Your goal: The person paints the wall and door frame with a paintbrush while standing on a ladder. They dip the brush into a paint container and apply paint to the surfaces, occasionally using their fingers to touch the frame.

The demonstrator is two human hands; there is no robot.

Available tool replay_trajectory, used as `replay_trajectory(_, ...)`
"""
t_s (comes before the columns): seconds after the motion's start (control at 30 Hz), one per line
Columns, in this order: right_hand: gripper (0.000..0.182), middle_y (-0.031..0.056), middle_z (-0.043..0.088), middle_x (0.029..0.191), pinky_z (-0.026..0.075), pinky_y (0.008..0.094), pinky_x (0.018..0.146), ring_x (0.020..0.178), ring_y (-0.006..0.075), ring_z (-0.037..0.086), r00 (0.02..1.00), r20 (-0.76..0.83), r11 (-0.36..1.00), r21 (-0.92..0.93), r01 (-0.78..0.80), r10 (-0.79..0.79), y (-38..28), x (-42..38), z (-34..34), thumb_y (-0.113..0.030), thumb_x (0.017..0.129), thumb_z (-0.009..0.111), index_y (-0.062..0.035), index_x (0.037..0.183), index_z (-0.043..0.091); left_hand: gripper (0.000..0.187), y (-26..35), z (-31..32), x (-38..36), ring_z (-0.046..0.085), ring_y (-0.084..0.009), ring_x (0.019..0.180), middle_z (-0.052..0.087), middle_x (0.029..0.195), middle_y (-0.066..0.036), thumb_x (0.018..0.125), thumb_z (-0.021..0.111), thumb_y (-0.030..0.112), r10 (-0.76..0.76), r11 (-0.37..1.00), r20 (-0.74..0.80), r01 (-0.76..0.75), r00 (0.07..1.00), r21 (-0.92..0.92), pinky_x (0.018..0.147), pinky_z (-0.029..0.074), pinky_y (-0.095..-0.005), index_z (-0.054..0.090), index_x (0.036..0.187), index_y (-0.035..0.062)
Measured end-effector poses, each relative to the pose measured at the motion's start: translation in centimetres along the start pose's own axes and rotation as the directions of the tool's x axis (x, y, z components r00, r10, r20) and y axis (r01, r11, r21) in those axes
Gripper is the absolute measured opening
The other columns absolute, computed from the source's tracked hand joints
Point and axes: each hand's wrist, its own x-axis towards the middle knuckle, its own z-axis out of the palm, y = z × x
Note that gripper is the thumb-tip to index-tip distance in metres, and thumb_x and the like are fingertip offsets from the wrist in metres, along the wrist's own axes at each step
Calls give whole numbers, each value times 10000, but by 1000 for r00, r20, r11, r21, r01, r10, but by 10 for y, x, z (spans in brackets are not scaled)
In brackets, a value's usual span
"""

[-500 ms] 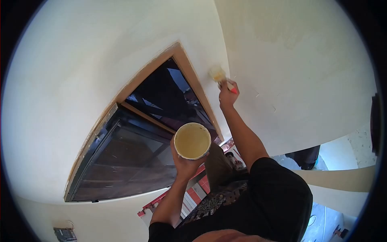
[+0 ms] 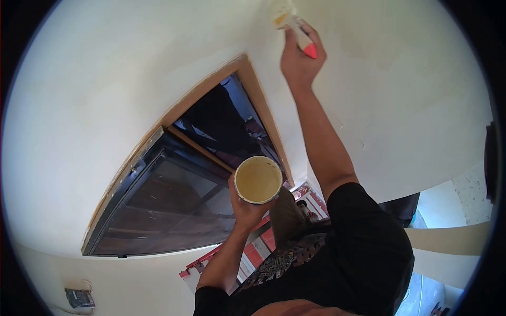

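Note:
My left hand [image 2: 247, 211] is wrapped round a round tub [image 2: 258, 180] with pale yellowish liquid in it, held upright in front of the window. Up near the top of the view, my right hand [image 2: 304, 57] grips a paintbrush [image 2: 281, 20] with a red-tipped handle. Its pale bristles are at the cream wall [image 2: 211, 26], above the corner of the wooden window frame, and look slightly blurred.
A wooden frame [image 2: 246, 71] surrounds a dark opening, with a glass window panel [image 2: 163, 197] at its left. An electrical box [image 2: 79, 298] with loose wires sits at the lower left. Red and white surfaces [image 2: 254, 255] show below.
My right hand has moved up with the brush, from beside the window frame to above its corner. The tub in my left hand has shifted slightly to the right in view.

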Motion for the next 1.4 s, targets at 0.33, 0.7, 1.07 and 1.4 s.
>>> replay_trajectory(0.33, 273, 149, 767, 1023, 606, 352, 788, 900, 302, 760, 796, 583, 983, 18, 184, -160, -50, -96, 20, -63, 869, 795, -50, 1138, 751, 1002, -4, 5, 3, 580, -256, 1269, 562, 1346, -128, 629, 963, 47, -94, 994, -124, 86, 988, -68, 1075, 480, -397, 368, 1434, 43)
replay_trajectory(0.7, 241, 113, 788, 1072, 572, 278, 839, 970, 113, 705, 826, 526, 975, -24, -221, 201, -3, -51, -7, -84, 919, 801, 9, 1138, 759, 1020, -4, -1, 1, 587, -252, 1263, 563, 1348, -131, 632, 964, 40, -53, 998, -139, 49, 989, -37, 1079, 482, -397, 351, 1448, 45)
replay_trajectory(1.07, 262, 159, 756, 976, 589, 398, 745, 846, 363, 738, 908, 418, 970, -211, 123, -24, -8, -47, -2, -144, 888, 733, -95, 1144, 762, 1032, -4, 7, 2, 596, -259, 1248, 562, 1342, -132, 627, 968, 50, -3, 999, -98, 0, 995, -32, 1066, 489, -395, 349, 1453, 36)
replay_trajectory(1.4, 256, 135, 763, 1081, 575, 378, 886, 994, 318, 730, 586, 810, 987, 92, -133, 3, -99, -88, 61, -245, 942, 763, -106, 1157, 767, 1035, -4, -1, -2, 594, -253, 1250, 562, 1352, -136, 623, 980, 72, -5, 1000, -81, 7, 997, 28, 1071, 489, -400, 360, 1451, 36)
